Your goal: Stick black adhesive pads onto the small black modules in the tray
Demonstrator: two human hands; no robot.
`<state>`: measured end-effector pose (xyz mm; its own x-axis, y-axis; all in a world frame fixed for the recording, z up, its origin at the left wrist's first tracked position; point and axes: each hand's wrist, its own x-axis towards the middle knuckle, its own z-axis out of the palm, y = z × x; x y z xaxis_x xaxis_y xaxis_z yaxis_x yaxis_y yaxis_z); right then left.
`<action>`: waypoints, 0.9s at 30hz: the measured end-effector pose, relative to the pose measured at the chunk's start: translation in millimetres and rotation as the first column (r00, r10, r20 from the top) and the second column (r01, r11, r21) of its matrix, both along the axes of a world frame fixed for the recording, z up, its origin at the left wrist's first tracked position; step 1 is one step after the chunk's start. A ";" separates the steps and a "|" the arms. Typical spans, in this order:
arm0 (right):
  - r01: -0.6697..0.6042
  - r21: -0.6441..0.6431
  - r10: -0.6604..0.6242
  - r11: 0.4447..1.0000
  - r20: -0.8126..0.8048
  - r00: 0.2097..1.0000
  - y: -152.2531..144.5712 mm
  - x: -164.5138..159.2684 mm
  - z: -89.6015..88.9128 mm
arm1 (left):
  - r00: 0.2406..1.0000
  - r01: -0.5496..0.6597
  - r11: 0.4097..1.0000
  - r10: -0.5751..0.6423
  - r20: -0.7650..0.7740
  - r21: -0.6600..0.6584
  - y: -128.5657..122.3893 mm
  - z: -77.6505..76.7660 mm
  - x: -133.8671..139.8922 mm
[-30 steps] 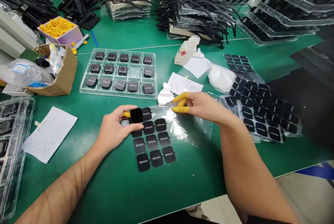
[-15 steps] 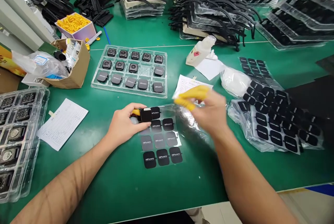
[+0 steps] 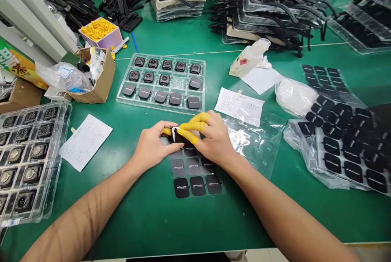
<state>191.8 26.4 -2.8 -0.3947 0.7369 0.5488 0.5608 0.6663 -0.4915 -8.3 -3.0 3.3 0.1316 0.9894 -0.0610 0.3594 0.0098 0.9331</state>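
Observation:
A small black smartwatch body (image 3: pixel 176 136) is held in my left hand (image 3: pixel 152 145), between the thumb and the yellow-covered forefinger. A shiny whitish patch shows on its upper edge. My right hand (image 3: pixel 214 138), with yellow finger cots, reaches over from the right. Its fingertips are pinched together against the watch face; whatever lies between them is too small to make out. Beneath both hands lies a clear sheet of black square HiFuture stickers (image 3: pixel 198 186), its upper part covered by the hands. Farther back is a clear tray (image 3: pixel 159 107) of watch bodies, some with such labels.
Another watch tray (image 3: pixel 45 160) stands at left beside a paper slip (image 3: pixel 86 142). A cardboard box (image 3: pixel 102 85) and a box of yellow finger cots (image 3: pixel 100 36) are behind. At right are a bottle (image 3: pixel 252 56), a clear plastic sheet (image 3: pixel 259 148) and bagged stickers (image 3: pixel 332 152). Stacked straps fill the back.
My right hand has come left and down, from above the plastic sheet to the watch face. The left hand keeps its hold on the watch. The camera view has shifted slightly.

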 end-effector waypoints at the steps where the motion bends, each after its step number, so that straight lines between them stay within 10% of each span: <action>1: -0.012 0.017 0.012 1.000 0.004 1.000 -0.6 -0.5 0.0 | 1.000 -0.002 1.000 0.002 0.003 0.000 0.0 -0.5 0.0; 12: 0.038 0.124 -0.038 0.992 -0.010 0.999 -1.8 -4.8 0.6 | 1.000 -0.009 1.000 0.009 0.004 0.000 -0.8 0.9 1.1; 17: 0.265 0.088 -0.266 0.960 0.003 0.964 -2.3 -6.7 1.1 | 0.999 -0.033 0.999 0.033 0.036 0.009 -1.3 -1.0 -0.2; 21: 0.115 0.030 -0.116 0.993 0.031 0.993 -1.9 -8.8 0.2 | 1.000 0.000 1.000 0.000 0.011 0.016 -0.8 -4.6 -1.7; 27: 0.429 -0.035 -0.409 0.903 0.236 0.881 8.0 26.6 7.8 | 0.999 -0.008 0.997 0.005 0.041 0.074 -1.7 -3.4 -2.1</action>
